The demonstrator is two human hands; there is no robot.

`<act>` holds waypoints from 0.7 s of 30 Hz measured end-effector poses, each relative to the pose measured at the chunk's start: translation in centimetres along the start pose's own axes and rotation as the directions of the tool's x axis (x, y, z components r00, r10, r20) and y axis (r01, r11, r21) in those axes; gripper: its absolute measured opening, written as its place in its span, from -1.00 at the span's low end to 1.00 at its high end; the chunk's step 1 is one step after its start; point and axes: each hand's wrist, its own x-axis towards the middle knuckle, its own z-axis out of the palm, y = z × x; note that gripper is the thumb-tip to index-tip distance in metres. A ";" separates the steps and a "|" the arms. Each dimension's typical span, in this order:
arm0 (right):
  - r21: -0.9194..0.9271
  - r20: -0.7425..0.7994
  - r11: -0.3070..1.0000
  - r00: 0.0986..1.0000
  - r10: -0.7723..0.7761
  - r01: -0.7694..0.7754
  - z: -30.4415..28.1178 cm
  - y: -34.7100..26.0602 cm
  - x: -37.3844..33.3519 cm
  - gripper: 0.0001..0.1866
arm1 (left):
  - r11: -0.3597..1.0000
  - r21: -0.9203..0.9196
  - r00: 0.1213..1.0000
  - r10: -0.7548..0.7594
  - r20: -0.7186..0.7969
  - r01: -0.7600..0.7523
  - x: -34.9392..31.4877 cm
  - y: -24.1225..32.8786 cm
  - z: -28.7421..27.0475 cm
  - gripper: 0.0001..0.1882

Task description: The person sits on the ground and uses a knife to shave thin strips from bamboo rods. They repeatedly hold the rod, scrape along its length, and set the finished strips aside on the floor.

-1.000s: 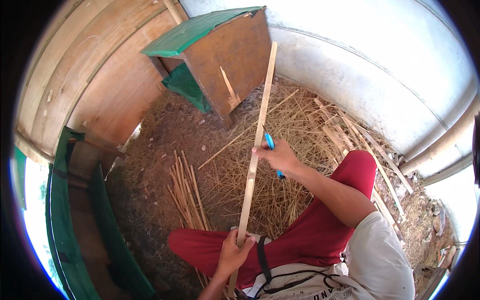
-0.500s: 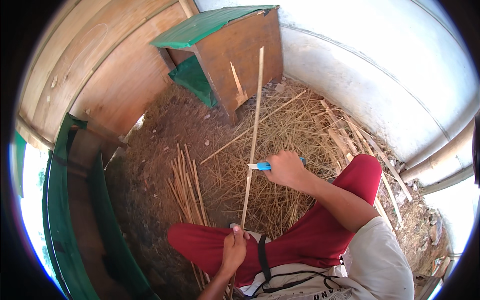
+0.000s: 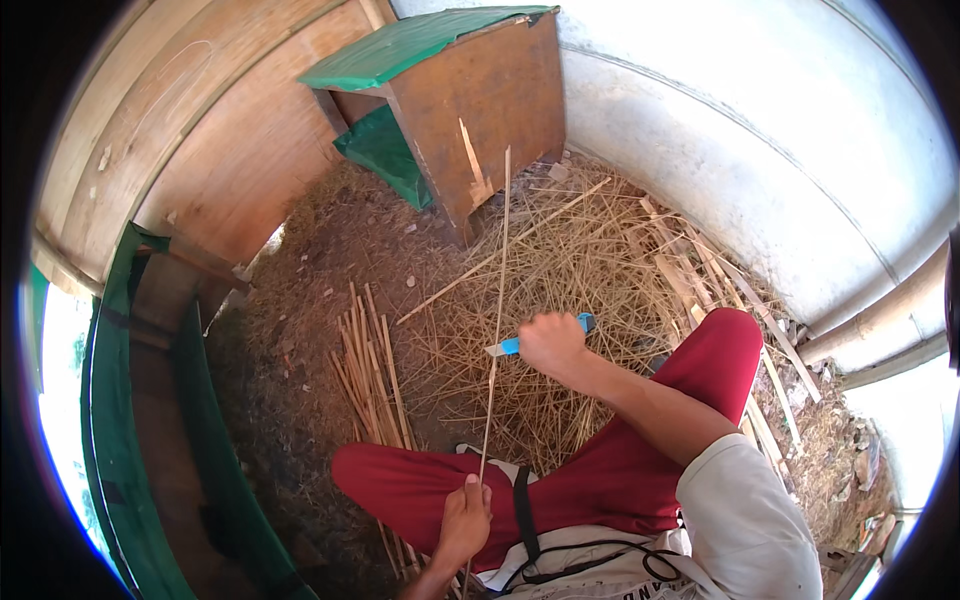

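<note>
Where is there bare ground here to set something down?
Left of the stick bundle, a patch of mostly bare soil runs to the green sheeting at far left and up toward the box. It is crowded right of the bundle: straw spreads below the right hand and its knife, and planks lie by the white wall.

Bright daylight, white glare lower left, pale wall (image 3: 740, 130) washed out — edges fisheye-bent

The wooden strip (image 3: 502, 255) has turned from broad face to thin edge, its tip lower. The right grip (image 3: 553, 342) has swung the blue knife (image 3: 511, 346) crosswise to it.
</note>
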 end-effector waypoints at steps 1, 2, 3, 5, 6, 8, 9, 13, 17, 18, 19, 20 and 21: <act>-0.004 -0.013 1.000 1.000 -0.011 0.011 0.2 -0.2 0.1 -0.86 | 1.000 0.006 1.000 -0.023 0.006 0.023 -0.1 -0.1 -0.3 -0.46; -0.002 -0.017 1.000 1.000 -0.019 0.019 0.4 -0.3 0.0 -0.85 | 0.999 0.012 0.999 -0.046 0.012 0.046 -0.2 -0.3 -0.6 -0.45; -0.001 -0.022 1.000 0.999 -0.027 0.027 0.6 -0.4 -0.1 -0.85 | 0.997 0.018 0.997 -0.069 0.019 0.069 -0.2 -0.3 -0.8 -0.44; 0.021 0.022 1.000 1.000 -0.007 0.007 0.4 -0.8 0.1 -0.84 | 0.996 0.007 0.996 -0.087 0.006 0.086 -0.2 -0.4 -0.8 -0.43; 0.040 0.071 0.999 0.997 0.022 -0.025 0.2 -1.0 0.3 -0.85 | 0.995 0.002 0.995 -0.095 0.001 0.095 -0.2 -0.4 -0.8 -0.43; 0.026 0.215 0.979 0.958 0.190 -0.200 -0.3 -0.2 1.0 -0.85 | 0.978 0.206 0.999 0.040 0.029 -0.045 -1.1 -1.9 -0.9 -0.47; -0.018 0.303 0.942 0.896 0.324 -0.335 -1.0 1.6 2.1 -0.85 | 0.946 0.304 0.993 0.103 0.052 -0.114 -1.8 -3.0 -1.0 -0.48; -0.137 0.053 0.930 0.935 0.351 -0.341 -2.2 8.4 3.3 -0.85 | 0.824 0.557 0.988 -0.148 0.045 0.098 -3.8 -10.2 -4.8 -0.53; 0.021 0.184 0.950 0.935 0.303 -0.312 -2.2 4.8 1.5 -0.86 | 0.873 0.483 0.992 -0.110 0.056 0.069 -3.3 -8.4 -4.0 -0.50; 0.061 0.207 0.957 0.941 0.267 -0.285 -2.1 3.3 0.9 -0.86 | 0.996 0.062 0.995 -0.072 0.066 0.068 -4.4 -4.8 -3.3 -0.40; 0.103 0.229 0.961 0.946 0.229 -0.258 -2.1 1.8 0.1 -0.86 | 0.992 0.126 0.999 0.003 0.047 -0.009 -3.8 -4.8 -3.1 -0.49; 0.110 0.216 0.972 0.960 0.179 -0.206 -2.3 0.5 -0.7 -0.87 | 0.992 0.106 0.998 0.065 0.018 -0.066 -3.1 -4.5 -2.9 -0.53; 0.117 0.203 0.981 0.971 0.129 -0.155 -2.6 -0.7 -1.6 -0.87 | 0.988 0.089 0.992 0.125 -0.011 -0.124 -2.4 -4.1 -2.5 -0.57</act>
